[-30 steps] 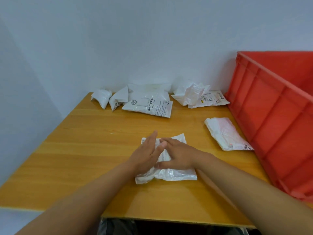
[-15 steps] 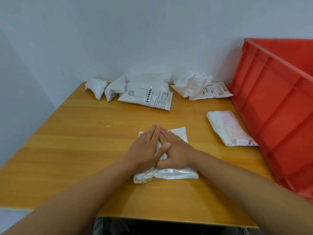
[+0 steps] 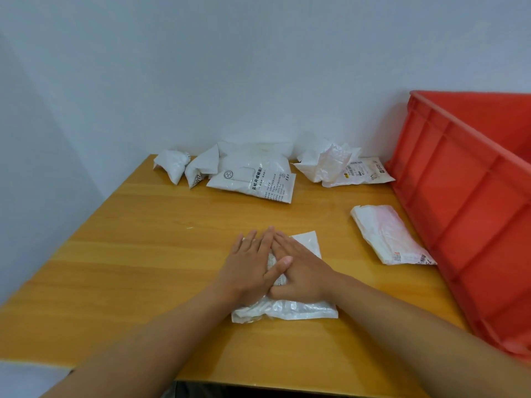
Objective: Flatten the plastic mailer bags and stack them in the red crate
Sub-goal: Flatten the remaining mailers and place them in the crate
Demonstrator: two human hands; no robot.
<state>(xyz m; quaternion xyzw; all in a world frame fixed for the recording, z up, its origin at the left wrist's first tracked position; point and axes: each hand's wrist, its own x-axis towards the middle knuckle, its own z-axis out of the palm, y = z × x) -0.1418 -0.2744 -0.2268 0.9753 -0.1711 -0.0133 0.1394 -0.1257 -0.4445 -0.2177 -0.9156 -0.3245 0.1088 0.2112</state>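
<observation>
Head view | mailer bag (image 3: pixel 298 310) — thin, light, slippery film; likely springs back | left hand (image 3: pixel 248 267), right hand (image 3: pixel 301 275) flat, pressing it, gripping nothing | lift by an edge — two-handed

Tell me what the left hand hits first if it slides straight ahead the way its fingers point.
Probably bare table first: the left hand points away and slightly right. Farther on that line lies the printed mailer near the wall, though depth is hard to judge.
</observation>
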